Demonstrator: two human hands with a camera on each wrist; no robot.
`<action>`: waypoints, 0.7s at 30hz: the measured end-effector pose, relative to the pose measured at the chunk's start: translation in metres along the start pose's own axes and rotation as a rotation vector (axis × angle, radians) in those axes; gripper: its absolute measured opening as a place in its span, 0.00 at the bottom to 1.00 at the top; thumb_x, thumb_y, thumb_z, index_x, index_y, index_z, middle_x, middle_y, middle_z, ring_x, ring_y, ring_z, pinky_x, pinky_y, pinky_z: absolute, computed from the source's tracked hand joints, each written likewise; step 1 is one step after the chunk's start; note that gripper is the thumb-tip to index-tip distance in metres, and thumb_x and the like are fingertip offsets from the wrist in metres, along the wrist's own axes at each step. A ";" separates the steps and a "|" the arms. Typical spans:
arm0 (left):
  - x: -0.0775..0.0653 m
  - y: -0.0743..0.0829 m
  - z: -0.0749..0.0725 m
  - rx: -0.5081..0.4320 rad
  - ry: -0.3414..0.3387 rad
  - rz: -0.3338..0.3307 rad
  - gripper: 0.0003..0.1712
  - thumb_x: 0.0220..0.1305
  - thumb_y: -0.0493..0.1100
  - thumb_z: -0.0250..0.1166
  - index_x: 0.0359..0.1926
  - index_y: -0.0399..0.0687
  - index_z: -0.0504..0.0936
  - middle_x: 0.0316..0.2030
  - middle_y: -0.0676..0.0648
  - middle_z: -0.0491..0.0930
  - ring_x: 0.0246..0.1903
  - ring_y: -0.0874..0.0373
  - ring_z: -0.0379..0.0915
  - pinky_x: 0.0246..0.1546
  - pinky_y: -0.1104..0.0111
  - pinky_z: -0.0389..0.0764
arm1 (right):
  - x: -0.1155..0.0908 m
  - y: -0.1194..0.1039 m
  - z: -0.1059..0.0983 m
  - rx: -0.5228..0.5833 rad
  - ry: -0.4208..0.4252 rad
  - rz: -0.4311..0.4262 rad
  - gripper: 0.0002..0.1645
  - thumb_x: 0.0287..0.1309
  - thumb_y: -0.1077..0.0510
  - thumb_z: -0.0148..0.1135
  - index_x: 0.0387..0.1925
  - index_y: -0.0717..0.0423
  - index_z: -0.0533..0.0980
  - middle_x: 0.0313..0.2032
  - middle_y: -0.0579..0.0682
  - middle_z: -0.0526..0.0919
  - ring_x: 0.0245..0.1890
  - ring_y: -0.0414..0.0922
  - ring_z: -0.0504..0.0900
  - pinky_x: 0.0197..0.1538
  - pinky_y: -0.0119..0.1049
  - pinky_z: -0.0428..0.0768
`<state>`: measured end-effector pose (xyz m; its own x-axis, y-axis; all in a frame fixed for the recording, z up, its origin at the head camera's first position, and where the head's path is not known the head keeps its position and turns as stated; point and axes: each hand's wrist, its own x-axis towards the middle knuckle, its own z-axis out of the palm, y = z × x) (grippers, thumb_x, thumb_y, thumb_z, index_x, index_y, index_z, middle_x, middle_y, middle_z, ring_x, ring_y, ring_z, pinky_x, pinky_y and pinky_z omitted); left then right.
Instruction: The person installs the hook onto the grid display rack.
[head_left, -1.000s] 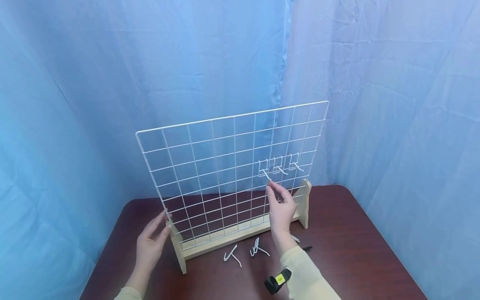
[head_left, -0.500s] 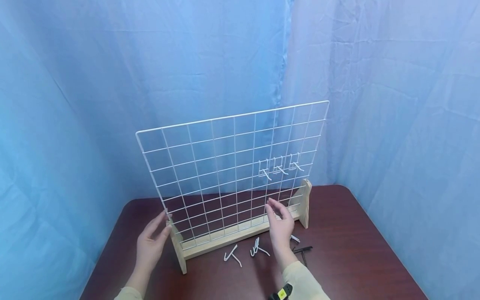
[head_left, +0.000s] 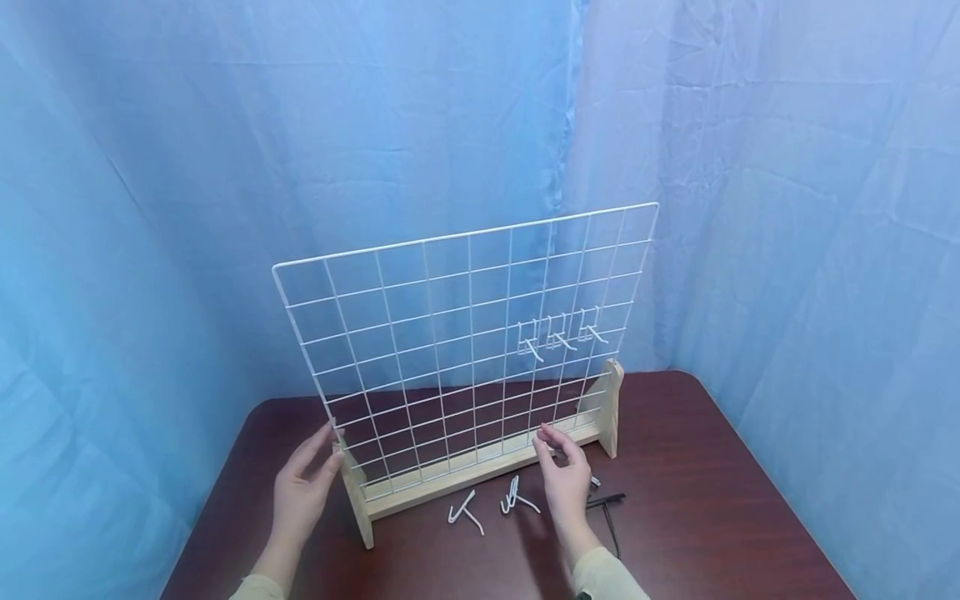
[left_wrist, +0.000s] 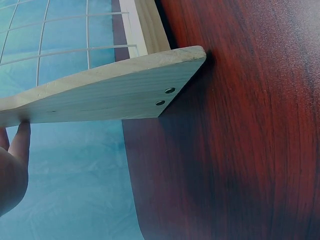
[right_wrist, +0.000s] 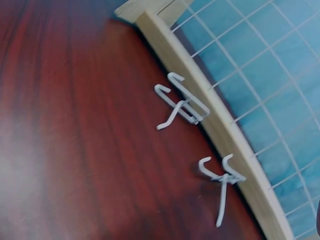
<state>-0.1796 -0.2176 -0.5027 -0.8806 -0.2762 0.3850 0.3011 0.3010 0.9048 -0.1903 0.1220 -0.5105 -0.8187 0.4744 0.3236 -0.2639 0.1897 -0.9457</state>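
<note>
My left hand [head_left: 302,479] holds the left wooden side of the stand [head_left: 354,492], its fingertips at the grid's lower left edge. In the left wrist view, fingers [left_wrist: 20,145] touch the edge of this wooden side. A white wire grid panel [head_left: 450,333] stands upright in the stand. On its right half hang three white hooks [head_left: 557,340] in a row. My right hand [head_left: 564,479], fingers loosely bent and holding nothing visible, is in front of the stand's bottom rail [head_left: 457,482], below the hung hooks. Two white hooks, one left [head_left: 467,512] and one right [head_left: 517,497], lie near it.
Another white hook [head_left: 595,481] is partly hidden behind the right hand. A black hook [head_left: 611,518] lies to its right on the dark red table [head_left: 712,500]. Blue curtains [head_left: 450,125] hang behind and at both sides.
My right hand has let go of the leftmost hung hook and come down to the level of the bottom rail. My left hand stays in place.
</note>
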 end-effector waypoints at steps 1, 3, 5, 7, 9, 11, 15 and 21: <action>0.000 0.000 0.000 -0.001 0.000 0.001 0.27 0.62 0.27 0.66 0.62 0.40 0.77 0.50 0.60 0.81 0.53 0.75 0.71 0.48 0.81 0.79 | -0.002 0.002 -0.001 0.003 -0.004 -0.006 0.14 0.56 0.72 0.67 0.45 0.72 0.81 0.40 0.66 0.85 0.45 0.59 0.80 0.46 0.34 0.81; 0.000 0.000 0.000 -0.005 0.001 0.002 0.27 0.62 0.27 0.66 0.62 0.40 0.77 0.50 0.59 0.81 0.53 0.75 0.71 0.48 0.81 0.79 | -0.005 0.008 -0.002 0.006 -0.015 -0.022 0.14 0.56 0.72 0.68 0.45 0.72 0.81 0.40 0.67 0.85 0.45 0.61 0.80 0.49 0.34 0.82; -0.001 0.001 0.000 -0.009 0.001 0.001 0.27 0.62 0.27 0.66 0.62 0.40 0.77 0.51 0.58 0.81 0.53 0.75 0.72 0.48 0.81 0.79 | -0.007 0.013 -0.004 0.016 -0.028 -0.034 0.14 0.55 0.73 0.68 0.45 0.72 0.81 0.39 0.67 0.85 0.45 0.62 0.81 0.49 0.29 0.82; -0.001 0.001 0.000 -0.016 0.001 0.008 0.27 0.61 0.26 0.66 0.62 0.39 0.77 0.50 0.57 0.82 0.53 0.75 0.72 0.48 0.81 0.79 | -0.010 0.020 -0.006 0.022 -0.044 -0.047 0.14 0.54 0.74 0.68 0.45 0.73 0.80 0.38 0.68 0.85 0.44 0.64 0.81 0.48 0.25 0.82; -0.001 0.001 0.000 -0.020 0.002 0.019 0.27 0.61 0.26 0.66 0.62 0.38 0.77 0.50 0.57 0.82 0.53 0.75 0.72 0.48 0.80 0.79 | -0.010 0.034 -0.007 0.017 -0.056 -0.056 0.15 0.54 0.74 0.68 0.45 0.73 0.80 0.38 0.67 0.85 0.43 0.65 0.82 0.49 0.29 0.83; -0.001 -0.001 0.000 -0.018 0.003 0.031 0.27 0.61 0.25 0.66 0.62 0.38 0.77 0.51 0.56 0.82 0.53 0.75 0.72 0.48 0.80 0.79 | -0.011 0.049 -0.008 0.000 -0.061 -0.061 0.15 0.53 0.73 0.69 0.45 0.71 0.81 0.39 0.65 0.85 0.43 0.63 0.83 0.49 0.32 0.84; 0.000 -0.002 0.000 -0.016 0.006 0.038 0.27 0.60 0.25 0.66 0.62 0.38 0.77 0.50 0.60 0.81 0.53 0.75 0.72 0.48 0.80 0.79 | -0.012 0.074 -0.010 -0.081 -0.066 -0.067 0.16 0.53 0.68 0.72 0.46 0.63 0.83 0.40 0.57 0.87 0.45 0.51 0.81 0.48 0.36 0.83; -0.001 0.000 0.000 -0.015 0.005 0.036 0.27 0.60 0.25 0.66 0.61 0.38 0.78 0.50 0.57 0.82 0.53 0.75 0.72 0.48 0.81 0.79 | -0.018 0.087 -0.016 -0.127 -0.097 -0.062 0.18 0.50 0.66 0.75 0.46 0.59 0.84 0.40 0.51 0.88 0.45 0.44 0.78 0.46 0.33 0.80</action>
<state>-0.1790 -0.2176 -0.5033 -0.8671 -0.2702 0.4185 0.3382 0.2976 0.8928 -0.1903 0.1435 -0.5983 -0.8499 0.3741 0.3711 -0.2539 0.3265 -0.9105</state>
